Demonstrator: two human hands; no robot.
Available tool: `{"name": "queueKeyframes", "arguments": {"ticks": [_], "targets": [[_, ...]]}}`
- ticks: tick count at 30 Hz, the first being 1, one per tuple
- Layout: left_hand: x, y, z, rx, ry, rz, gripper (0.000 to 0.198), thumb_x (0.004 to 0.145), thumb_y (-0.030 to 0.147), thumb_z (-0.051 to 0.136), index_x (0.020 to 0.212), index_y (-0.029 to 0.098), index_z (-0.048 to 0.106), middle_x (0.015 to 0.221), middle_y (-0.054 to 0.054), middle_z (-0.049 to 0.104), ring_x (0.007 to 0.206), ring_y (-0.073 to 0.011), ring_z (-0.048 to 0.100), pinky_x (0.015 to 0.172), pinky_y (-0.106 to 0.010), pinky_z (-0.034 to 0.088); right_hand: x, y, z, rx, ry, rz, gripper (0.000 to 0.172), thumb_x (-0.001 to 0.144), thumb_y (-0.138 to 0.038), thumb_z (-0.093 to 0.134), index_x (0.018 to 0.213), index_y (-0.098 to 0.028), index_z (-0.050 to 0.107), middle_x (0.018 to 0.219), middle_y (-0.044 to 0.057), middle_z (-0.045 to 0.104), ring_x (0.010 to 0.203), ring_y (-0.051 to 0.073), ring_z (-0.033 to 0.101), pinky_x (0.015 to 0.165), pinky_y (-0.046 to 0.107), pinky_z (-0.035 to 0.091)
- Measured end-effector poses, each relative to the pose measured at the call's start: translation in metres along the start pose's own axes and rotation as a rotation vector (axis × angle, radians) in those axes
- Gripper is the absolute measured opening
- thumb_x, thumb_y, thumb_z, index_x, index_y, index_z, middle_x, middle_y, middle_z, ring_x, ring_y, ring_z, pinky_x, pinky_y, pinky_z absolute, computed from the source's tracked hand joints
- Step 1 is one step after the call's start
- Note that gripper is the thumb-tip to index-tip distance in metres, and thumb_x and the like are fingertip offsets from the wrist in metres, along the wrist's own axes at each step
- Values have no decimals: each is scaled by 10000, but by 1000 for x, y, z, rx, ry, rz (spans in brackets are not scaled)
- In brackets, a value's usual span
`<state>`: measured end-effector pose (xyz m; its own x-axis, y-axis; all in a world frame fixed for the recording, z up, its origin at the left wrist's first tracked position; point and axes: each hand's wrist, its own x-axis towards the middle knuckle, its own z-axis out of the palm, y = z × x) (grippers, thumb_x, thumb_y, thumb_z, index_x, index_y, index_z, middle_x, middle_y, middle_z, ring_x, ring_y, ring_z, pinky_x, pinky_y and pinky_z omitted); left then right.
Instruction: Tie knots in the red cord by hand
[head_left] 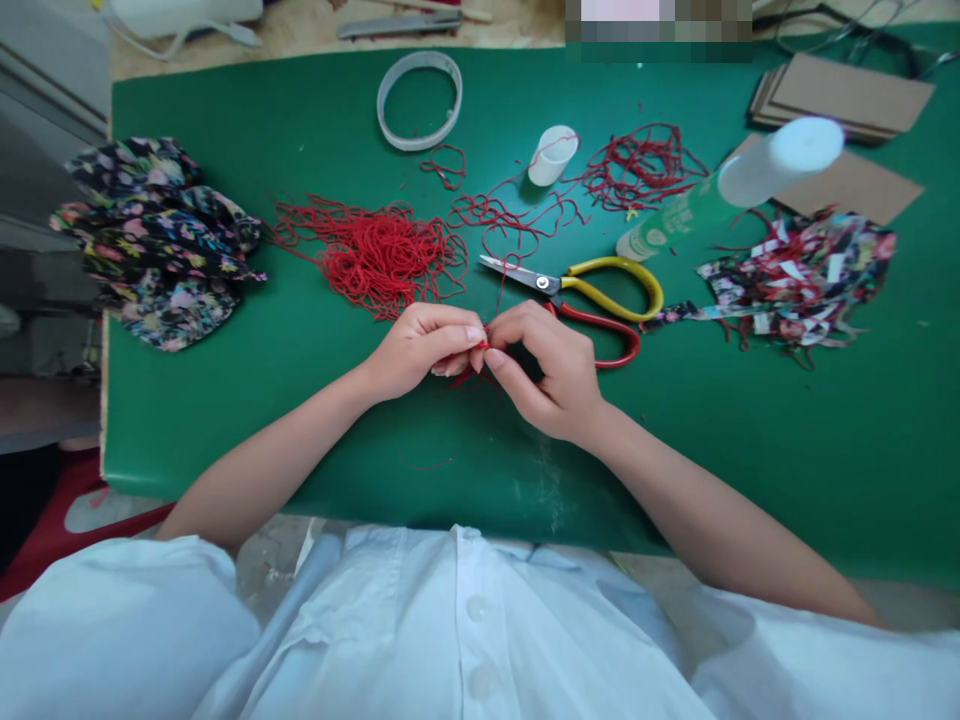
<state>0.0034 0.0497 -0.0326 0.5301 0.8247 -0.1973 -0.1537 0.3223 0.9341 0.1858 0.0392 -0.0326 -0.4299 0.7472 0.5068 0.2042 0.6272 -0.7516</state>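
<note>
My left hand (424, 350) and my right hand (551, 365) meet over the near middle of the green table. Both are closed, fingertips pinching a red cord (481, 346) between them. Part of the cord hangs under the fingers, and its shape there is hard to make out. One strand runs up from my hands toward the loose red cord (517, 215) behind them. A heap of red cords (382, 255) lies beyond my left hand. Just past my right hand rest scissors (544, 283) with one yellow and one red handle, blades pointing left.
Floral fabric (157, 240) lies bunched at the left. Behind are a tape ring (380, 100), a white cup (553, 158) and a dark red cord tangle (637, 165). To the right stand a green-white bottle (690, 210), cardboard pieces (855, 90) and a scrap pile (810, 275).
</note>
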Motion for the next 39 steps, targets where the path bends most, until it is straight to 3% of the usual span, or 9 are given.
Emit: {"name": "queueKeyframes", "arguments": {"ticks": [11,21,26,31,39], "targets": [[1,4,3,-54,15,-7,339,828,400,635,624,130,658,447,37,468,412,-28,384,434,-177,267,-2,-1,4,150,27,138,131,957,-179,437,846,-210,374,846,32,574,754,103,560,653,254,474],[1,1,2,-100,29,0,311,820,395,649,635,147,677,449,34,482,399,-31,392,418,-171,272,-1,-6,0,277,31,334,50,928,-222,548,906,-194,513,678,-44,518,521,43,438,447,175,331],[2,4,4,-120,44,-1,303,813,365,643,614,137,674,427,35,466,391,-30,393,413,-168,273,0,-9,0,180,44,265,65,870,-173,621,873,-178,556,716,-22,573,565,55,490,478,178,400],[3,3,4,-129,49,-5,309,802,384,653,617,137,670,437,33,474,390,-31,384,405,-166,269,1,-8,0,0,130,94,89,841,-104,644,850,-173,589,726,-18,614,538,48,458,487,188,404],[3,2,4,-116,56,-13,327,796,411,661,615,138,661,438,33,466,391,-31,377,406,-169,267,1,-7,-2,-168,174,-21,50,870,-175,635,834,-199,610,632,-20,587,512,81,493,471,219,425]]}}
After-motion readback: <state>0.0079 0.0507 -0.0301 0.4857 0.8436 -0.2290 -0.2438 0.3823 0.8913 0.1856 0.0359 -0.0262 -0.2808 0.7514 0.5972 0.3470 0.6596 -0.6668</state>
